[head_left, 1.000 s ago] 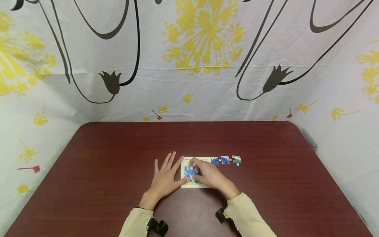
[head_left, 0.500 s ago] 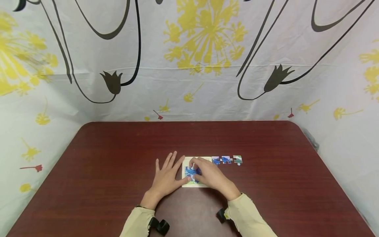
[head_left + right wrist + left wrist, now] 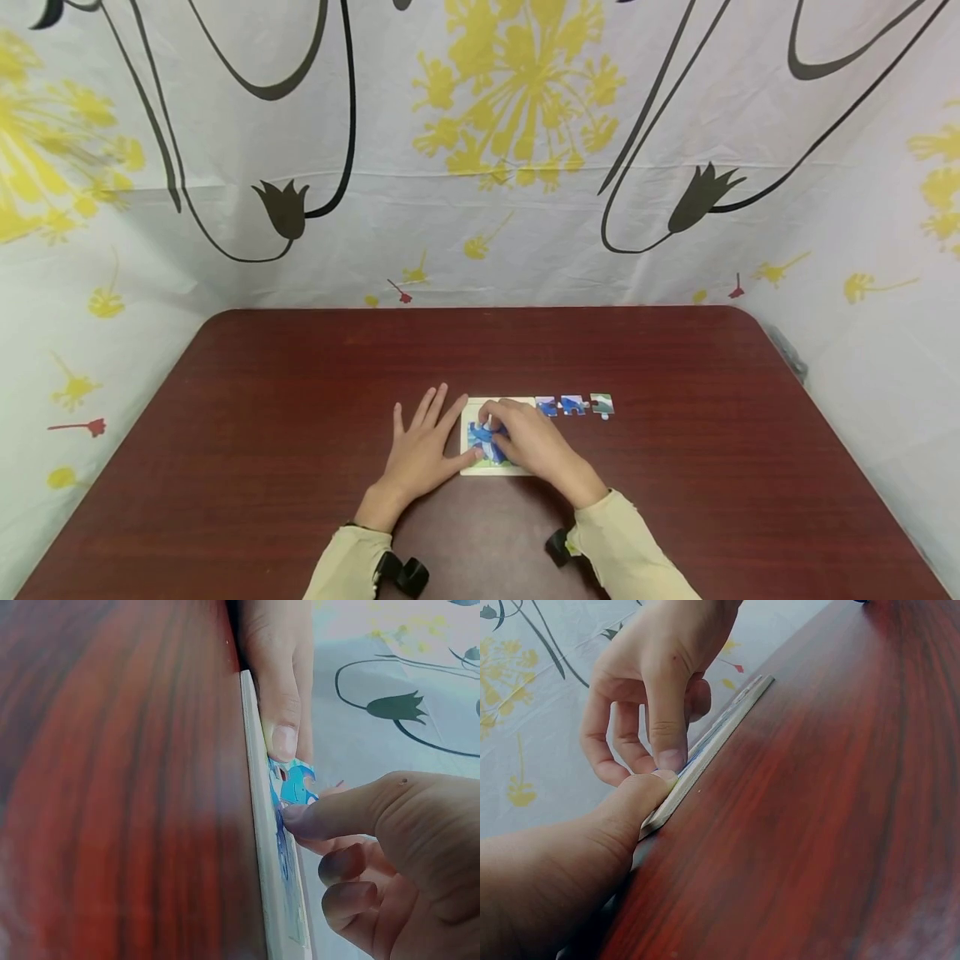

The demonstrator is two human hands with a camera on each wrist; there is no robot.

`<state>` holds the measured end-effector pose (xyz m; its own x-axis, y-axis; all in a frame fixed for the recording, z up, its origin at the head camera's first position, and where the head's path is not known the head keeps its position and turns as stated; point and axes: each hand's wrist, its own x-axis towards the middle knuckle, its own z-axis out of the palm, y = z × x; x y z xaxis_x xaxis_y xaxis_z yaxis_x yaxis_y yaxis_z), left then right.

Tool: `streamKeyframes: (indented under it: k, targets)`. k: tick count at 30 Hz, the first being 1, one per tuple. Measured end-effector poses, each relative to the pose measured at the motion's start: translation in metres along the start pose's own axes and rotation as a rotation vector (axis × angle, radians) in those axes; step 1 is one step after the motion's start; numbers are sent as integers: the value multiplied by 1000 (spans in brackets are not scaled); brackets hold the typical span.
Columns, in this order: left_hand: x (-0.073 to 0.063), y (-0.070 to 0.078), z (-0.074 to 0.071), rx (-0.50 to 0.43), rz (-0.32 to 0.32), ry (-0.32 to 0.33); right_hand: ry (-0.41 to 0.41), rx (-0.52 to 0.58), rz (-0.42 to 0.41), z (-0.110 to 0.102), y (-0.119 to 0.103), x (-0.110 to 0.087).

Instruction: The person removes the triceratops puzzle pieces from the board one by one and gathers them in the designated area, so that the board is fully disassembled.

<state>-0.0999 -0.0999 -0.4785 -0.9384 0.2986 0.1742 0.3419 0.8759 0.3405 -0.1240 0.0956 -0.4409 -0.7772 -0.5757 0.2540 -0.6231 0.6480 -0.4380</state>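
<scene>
A small jigsaw puzzle board (image 3: 480,472) with a pale frame and a blue picture lies on the table. My left hand (image 3: 418,460) lies flat at its left side, fingers spread, the thumb resting on the frame's near left part. Over the board, my right hand (image 3: 538,440) bends its thumb and index finger. In the right wrist view they pinch a blue puzzle piece (image 3: 298,784) that stands tilted up from the board, close to the left thumb (image 3: 285,741). My right hand covers much of the board's right side.
Three loose puzzle pieces lie in a row right of the board: one beside its edge (image 3: 547,406), a blue middle one (image 3: 573,405) and a greenish one (image 3: 602,405). A patterned white cloth (image 3: 480,225) hangs behind the dark red table (image 3: 300,375).
My right thumb has shifted slightly up and away from the near edge, showing more of the blue picture. My left hand and the loose pieces stay put.
</scene>
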Motion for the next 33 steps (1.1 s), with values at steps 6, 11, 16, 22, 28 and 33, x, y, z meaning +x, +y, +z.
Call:
streamKeyframes:
  k: [6, 11, 16, 22, 28, 33]
  targets:
    - [1, 0, 0, 1, -4, -3, 10, 27, -13, 1, 2, 1]
    - [1, 1, 0, -2, -3, 8, -3, 32, -10, 0, 3, 2]
    - [2, 1, 0, -3, -11, -7, -34, 76, 12, -8, 4, 2]
    - [2, 1, -2, -14, -14, -16, -52, 176, 80, -26, 11, 0]
    - [0, 0, -3, -27, -8, -13, -5, 175, 86, -48, 26, -6]
    - [-1, -1, -1, -27, 5, -7, -7, 147, 134, -63, 40, -17]
